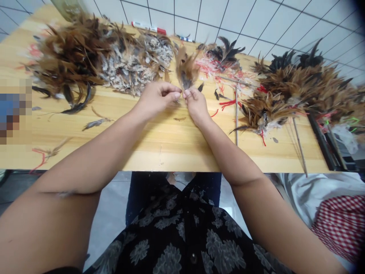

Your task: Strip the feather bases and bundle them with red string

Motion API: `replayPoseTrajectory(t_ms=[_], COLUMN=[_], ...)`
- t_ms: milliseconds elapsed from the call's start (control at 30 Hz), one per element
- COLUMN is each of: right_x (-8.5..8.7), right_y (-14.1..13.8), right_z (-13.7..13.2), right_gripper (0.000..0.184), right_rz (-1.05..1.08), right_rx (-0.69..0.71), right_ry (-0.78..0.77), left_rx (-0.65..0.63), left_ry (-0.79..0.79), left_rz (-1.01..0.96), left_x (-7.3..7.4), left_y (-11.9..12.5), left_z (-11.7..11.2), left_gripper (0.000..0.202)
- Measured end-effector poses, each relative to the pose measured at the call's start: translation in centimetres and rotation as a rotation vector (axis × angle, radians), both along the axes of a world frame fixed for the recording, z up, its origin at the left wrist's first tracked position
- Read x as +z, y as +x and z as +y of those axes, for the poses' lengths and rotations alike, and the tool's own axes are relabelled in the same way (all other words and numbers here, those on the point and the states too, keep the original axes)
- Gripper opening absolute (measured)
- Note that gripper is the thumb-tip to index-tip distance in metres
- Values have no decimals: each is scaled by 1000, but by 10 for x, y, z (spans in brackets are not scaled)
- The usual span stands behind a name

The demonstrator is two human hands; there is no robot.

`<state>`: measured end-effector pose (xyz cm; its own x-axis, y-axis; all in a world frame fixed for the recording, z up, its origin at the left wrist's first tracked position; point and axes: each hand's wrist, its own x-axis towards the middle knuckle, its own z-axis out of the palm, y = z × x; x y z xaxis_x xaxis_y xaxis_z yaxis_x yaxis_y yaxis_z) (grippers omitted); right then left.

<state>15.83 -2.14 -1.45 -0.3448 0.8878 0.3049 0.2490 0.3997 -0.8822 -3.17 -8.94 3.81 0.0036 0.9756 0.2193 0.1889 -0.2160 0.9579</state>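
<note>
Both my hands meet over the middle of a wooden table [159, 148]. My left hand [157, 99] is curled, its fingertips pinched together at the base of a small bunch of brown feathers [186, 70] that stands up between the hands. My right hand [196, 104] is closed too, its fingers pinching the same bunch at the quills from the right. A big heap of brown, black and grey loose feathers [97, 57] lies to the left behind my left hand.
Finished feather dusters on thin sticks [288, 91] lie at the right, with red string scraps [225, 102] near them. A red and white marker [148, 27] rests at the table's far edge. Loose feathers [95, 123] dot the front left. Checked cloth [342, 224] is at lower right.
</note>
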Motion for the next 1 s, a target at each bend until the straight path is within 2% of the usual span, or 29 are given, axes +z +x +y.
replayPoseTrajectory(t_ms=[67, 167, 367, 500, 667, 833, 1000], right_x=[8, 16, 21, 24, 31, 45, 55], right_y=[-3, -6, -9, -10, -12, -13, -8], right_z=[-8, -17, -23, -24, -31, -40, -39], right_gripper=[40, 39, 44, 50, 55, 63, 67], right_rz=[-7, -32, -44, -50, 35, 127, 168], right_rx=[15, 54, 162, 225, 233, 208, 223], right_ry=[-17, -30, -55, -95, -179, -294, -417], left_rx=[-28, -39, -180, -245, -187, -109, -68], left_ry=[-26, -37, -60, -73, -86, -79, -106], left_rz=[-68, -150, -384, -430, -375, -280, -304], left_x=[-2, -3, -6, -5, -2, 0, 4], left_y=[4, 7, 4, 1, 4, 6, 4], left_z=[-1, -2, -1, 2, 2, 0, -1], left_gripper=[11, 19, 49, 67, 82, 79, 86])
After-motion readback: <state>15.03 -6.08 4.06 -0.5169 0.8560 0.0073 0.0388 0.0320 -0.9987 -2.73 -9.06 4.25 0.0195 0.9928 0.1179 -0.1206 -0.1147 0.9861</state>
